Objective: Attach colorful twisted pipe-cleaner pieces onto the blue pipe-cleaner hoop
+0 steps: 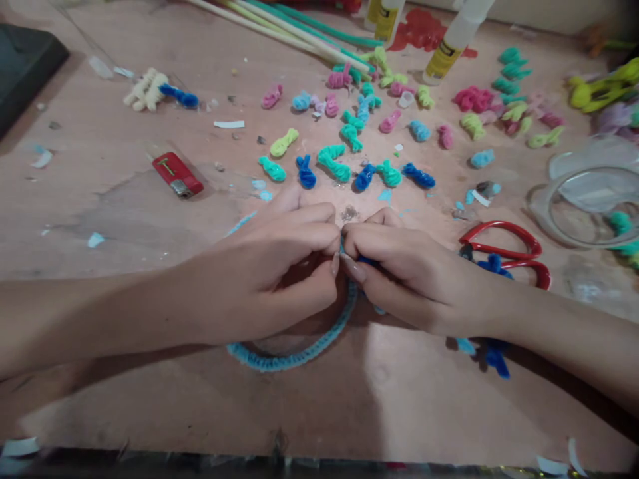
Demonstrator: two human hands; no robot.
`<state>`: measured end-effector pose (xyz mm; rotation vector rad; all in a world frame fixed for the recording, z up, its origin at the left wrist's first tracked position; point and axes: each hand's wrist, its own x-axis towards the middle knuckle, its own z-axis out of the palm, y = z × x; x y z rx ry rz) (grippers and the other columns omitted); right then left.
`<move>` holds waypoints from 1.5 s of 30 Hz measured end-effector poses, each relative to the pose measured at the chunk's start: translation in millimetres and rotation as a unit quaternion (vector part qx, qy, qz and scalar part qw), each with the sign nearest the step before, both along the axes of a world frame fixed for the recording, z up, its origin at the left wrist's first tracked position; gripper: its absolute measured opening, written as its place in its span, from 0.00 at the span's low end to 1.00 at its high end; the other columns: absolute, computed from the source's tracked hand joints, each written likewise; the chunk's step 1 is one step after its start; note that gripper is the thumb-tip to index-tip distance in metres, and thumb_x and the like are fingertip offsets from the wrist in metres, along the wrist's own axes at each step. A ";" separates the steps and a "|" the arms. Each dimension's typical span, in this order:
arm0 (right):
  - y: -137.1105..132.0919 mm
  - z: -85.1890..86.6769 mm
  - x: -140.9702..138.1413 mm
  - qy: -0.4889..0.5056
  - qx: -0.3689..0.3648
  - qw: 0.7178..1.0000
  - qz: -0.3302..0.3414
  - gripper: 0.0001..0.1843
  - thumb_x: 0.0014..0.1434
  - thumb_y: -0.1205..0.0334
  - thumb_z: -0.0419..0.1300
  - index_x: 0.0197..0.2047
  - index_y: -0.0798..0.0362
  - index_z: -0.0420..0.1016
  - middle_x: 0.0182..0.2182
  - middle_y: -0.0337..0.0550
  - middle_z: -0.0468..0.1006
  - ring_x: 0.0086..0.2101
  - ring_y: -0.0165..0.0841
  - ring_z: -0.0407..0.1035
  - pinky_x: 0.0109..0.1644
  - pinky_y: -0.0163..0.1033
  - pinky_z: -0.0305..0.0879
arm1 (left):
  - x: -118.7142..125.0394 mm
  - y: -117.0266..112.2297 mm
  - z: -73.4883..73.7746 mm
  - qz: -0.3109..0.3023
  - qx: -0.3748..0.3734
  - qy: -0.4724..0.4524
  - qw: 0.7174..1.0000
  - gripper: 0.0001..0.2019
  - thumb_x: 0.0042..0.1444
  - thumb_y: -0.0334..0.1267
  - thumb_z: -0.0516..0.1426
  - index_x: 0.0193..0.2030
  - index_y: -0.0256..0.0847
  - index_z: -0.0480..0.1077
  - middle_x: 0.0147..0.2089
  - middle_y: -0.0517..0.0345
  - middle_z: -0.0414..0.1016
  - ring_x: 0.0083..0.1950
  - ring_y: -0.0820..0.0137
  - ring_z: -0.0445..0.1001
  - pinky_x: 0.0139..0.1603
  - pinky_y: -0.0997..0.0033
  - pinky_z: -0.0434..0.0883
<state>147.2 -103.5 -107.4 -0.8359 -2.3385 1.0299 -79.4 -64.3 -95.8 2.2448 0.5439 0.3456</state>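
Observation:
My left hand (272, 269) and my right hand (409, 273) meet fingertip to fingertip over a light blue fuzzy hoop (294, 356) lying on the pink table (124, 219). Both hands are closed in a pinch at the hoop's upper right part. A bit of dark blue pipe cleaner (370, 262) shows under my right fingers. The hoop's top arc is hidden beneath my hands.
Several small knotted pipe-cleaner pieces (349, 143) in green, blue, pink and yellow lie scattered beyond my hands. A red lighter (177, 175) lies to the left, red-handled scissors (509, 256) to the right, glue bottles (452, 43) and long sticks (299, 30) at the back, a clear container (589, 199) far right.

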 end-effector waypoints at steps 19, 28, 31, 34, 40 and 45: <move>-3.3 -3.0 1.3 -0.012 0.033 0.999 -0.019 0.15 0.76 0.69 0.47 0.35 0.47 0.54 0.30 0.36 0.63 0.31 0.32 0.54 0.42 0.44 0.54 | 0.6 -4.7 -9.5 0.028 0.107 -0.019 0.994 0.14 0.70 0.33 0.50 0.31 0.43 0.59 0.35 0.58 0.67 0.34 0.66 0.58 0.39 0.59 0.56; -2.1 -1.0 -0.4 0.007 0.003 1.000 -0.024 0.17 0.78 0.68 0.47 0.35 0.47 0.53 0.29 0.34 0.59 0.30 0.31 0.53 0.42 0.42 0.56 | 2.2 0.0 -4.1 0.043 0.057 0.001 0.997 0.14 0.68 0.34 0.49 0.28 0.44 0.59 0.31 0.59 0.64 0.37 0.63 0.59 0.43 0.57 0.56; -2.3 -0.8 1.2 0.011 -0.004 1.000 -0.023 0.16 0.78 0.69 0.47 0.35 0.47 0.54 0.29 0.34 0.60 0.30 0.31 0.53 0.42 0.42 0.56 | 2.6 0.8 -1.7 0.039 0.028 -0.004 0.999 0.13 0.67 0.33 0.48 0.28 0.43 0.59 0.32 0.60 0.63 0.37 0.65 0.60 0.45 0.57 0.58; -2.2 -0.9 1.7 0.009 -0.006 1.000 -0.022 0.16 0.78 0.69 0.47 0.35 0.48 0.55 0.29 0.34 0.60 0.30 0.31 0.54 0.43 0.42 0.55 | 2.6 1.6 -1.1 0.034 0.009 -0.001 0.999 0.13 0.67 0.32 0.48 0.29 0.43 0.59 0.32 0.61 0.62 0.36 0.67 0.59 0.45 0.59 0.60; -1.2 -0.5 0.8 -0.002 0.005 1.000 -0.021 0.16 0.78 0.68 0.47 0.35 0.48 0.55 0.28 0.34 0.61 0.32 0.32 0.56 0.43 0.44 0.53 | 2.0 0.2 -4.3 0.034 0.027 -0.008 0.999 0.14 0.70 0.33 0.48 0.30 0.43 0.60 0.32 0.61 0.62 0.37 0.66 0.59 0.48 0.58 0.60; -1.4 0.2 1.7 -0.013 0.007 1.000 -0.025 0.16 0.78 0.67 0.47 0.35 0.48 0.56 0.29 0.35 0.63 0.34 0.33 0.60 0.43 0.44 0.53 | 0.8 -0.8 -2.8 0.032 0.061 0.011 0.998 0.14 0.71 0.36 0.51 0.31 0.44 0.59 0.33 0.59 0.64 0.37 0.63 0.58 0.42 0.58 0.56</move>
